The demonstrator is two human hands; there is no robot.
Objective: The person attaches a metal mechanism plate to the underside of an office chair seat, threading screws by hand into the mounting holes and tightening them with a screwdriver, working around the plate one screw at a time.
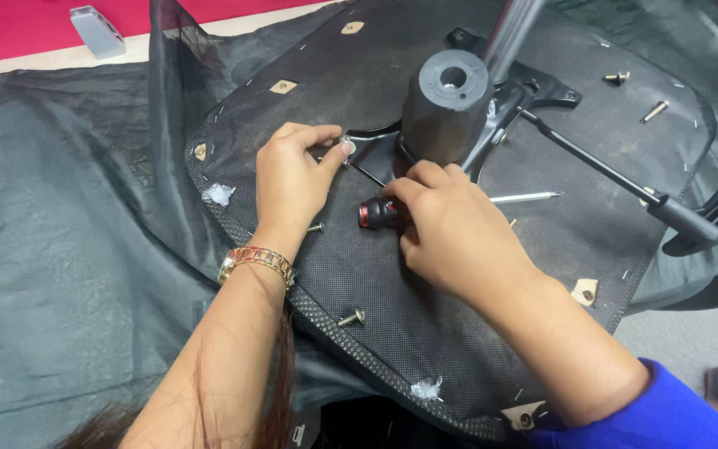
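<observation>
My left hand (292, 179) pinches a bolt (346, 146) at the bracket (376, 150), one o'clock from it. My right hand (450, 229) grips the screwdriver (373, 213), axis running nine-to-three, nearer the bolt.

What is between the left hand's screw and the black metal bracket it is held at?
Nothing visible. The left hand pinches the screw right at the bracket corner. The right hand, with the screwdriver, sits lower and clear.
</observation>
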